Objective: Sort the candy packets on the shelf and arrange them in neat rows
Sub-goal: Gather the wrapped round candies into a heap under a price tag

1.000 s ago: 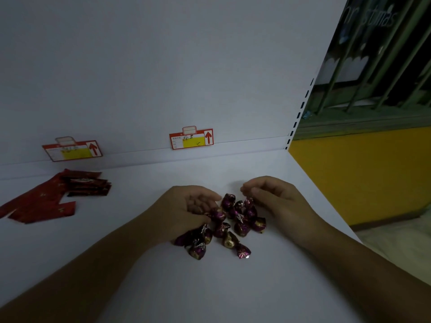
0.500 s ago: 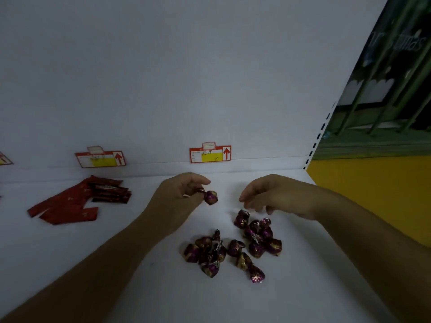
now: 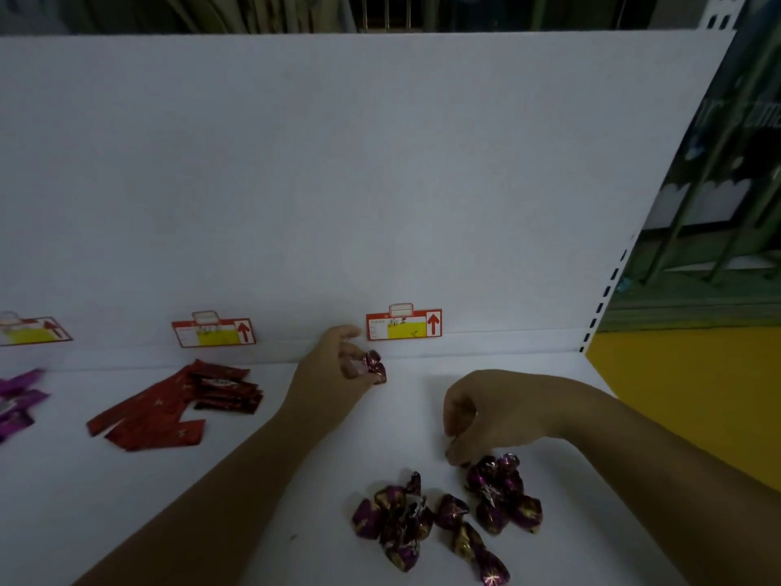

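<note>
Head view: the white shelf (image 3: pixel 262 509) carries everything, sorted loosely by wrapper colour. The left hand (image 3: pixel 331 370) reaches to the far side of the shelf, and its fingers (image 3: pixel 350 366) are curled round a purple foil candy (image 3: pixel 375 366), pinching it. The candy is just above or on the shelf surface, which of the two I cannot tell. It sits just in front of a red and yellow price tag (image 3: pixel 403 325) fixed to the back panel (image 3: pixel 380 184).

The right hand (image 3: pixel 486 414) is nearer and to the right, with its fingers (image 3: pixel 455 452) curled downward. Their tips are at the far-left edge of the pile of purple foil candies (image 3: pixel 448 518). Whether they grip a candy there cannot be told. The pile lies near the front of the shelf in two loose clusters that almost touch.

To the left, well apart from the pile, red packets (image 3: pixel 169 410) lie in an untidy overlapping heap below a second price tag (image 3: pixel 213 332). At the left edge are flat purple packets (image 3: pixel 17 399), with a third tag (image 3: pixel 34 332) beyond them.
</note>
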`<state>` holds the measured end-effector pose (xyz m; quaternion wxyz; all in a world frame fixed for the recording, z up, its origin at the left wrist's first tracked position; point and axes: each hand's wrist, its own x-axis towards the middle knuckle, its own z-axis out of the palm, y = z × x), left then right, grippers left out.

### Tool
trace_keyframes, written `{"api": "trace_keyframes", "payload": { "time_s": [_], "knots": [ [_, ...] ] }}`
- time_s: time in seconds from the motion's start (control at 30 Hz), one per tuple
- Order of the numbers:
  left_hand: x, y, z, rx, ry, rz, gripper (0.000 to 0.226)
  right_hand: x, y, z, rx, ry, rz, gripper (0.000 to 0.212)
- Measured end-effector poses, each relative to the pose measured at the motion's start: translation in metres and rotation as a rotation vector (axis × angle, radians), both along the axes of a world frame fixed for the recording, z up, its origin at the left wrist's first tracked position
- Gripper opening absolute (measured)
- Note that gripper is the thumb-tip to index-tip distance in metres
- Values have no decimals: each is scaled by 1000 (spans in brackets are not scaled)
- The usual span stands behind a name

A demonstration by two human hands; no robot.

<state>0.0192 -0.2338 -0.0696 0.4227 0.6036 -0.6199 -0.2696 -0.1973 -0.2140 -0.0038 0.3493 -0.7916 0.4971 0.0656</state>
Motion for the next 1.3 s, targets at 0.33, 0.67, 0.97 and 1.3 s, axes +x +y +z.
{"api": "trace_keyframes", "payload": {
  "time_s": [0.33, 0.67, 0.97, 1.3],
  "knots": [
    [-2, -14, -2, 27, -216, 58, 8, 21, -34, -28, -447, -229, -219, 13],
    [-2, -23, -7, -36, -339, 108, 18, 35, -40, -61, -596, -437, -407, 20],
    [-1, -24, -11, -41, -365, 86, 28, 36, -52, -66, -597, -451, -469, 21],
    [-2, -22, -9, -42, -385, 105, 19, 41, -56, -73, -700, -409, -431, 4]
  ]
}}
